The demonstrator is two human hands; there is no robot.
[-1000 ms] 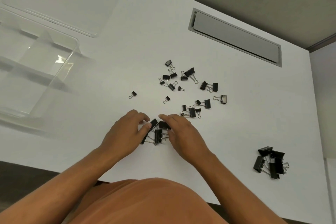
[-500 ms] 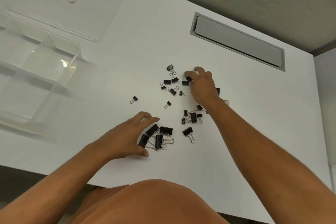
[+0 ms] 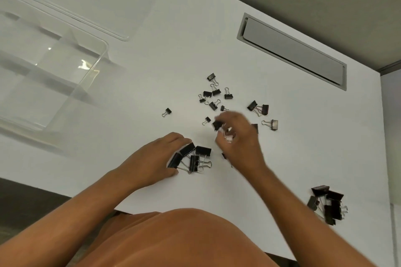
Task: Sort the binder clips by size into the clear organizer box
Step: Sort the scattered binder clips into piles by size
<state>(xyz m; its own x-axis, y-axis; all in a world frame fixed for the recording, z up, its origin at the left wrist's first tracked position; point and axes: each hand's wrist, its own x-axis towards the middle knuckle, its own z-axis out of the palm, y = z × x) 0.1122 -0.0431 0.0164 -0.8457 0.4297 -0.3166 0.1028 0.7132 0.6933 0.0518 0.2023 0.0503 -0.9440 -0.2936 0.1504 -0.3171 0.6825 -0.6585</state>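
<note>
Black binder clips of mixed sizes lie scattered (image 3: 213, 97) across the middle of the white desk. My left hand (image 3: 154, 158) rests beside a small heap of medium clips (image 3: 193, 156), thumb and fingers touching them. My right hand (image 3: 238, 136), blurred by motion, pinches one medium clip (image 3: 217, 124) above the desk, just right of that heap. The clear organizer box (image 3: 102, 50) stands at the far left; no clips show in its compartments. A single tiny clip (image 3: 167, 112) lies apart, toward the box.
A pile of large clips (image 3: 327, 204) sits near the desk's right edge. The box's clear lid (image 3: 121, 15) lies flat behind the box. A grey cable hatch (image 3: 293, 52) is set into the desk at the back. The desk's front edge runs just below my forearms.
My right hand reached out to the far scattered clips, then came back toward the heap with a clip in its fingers. My left hand stayed by the heap.
</note>
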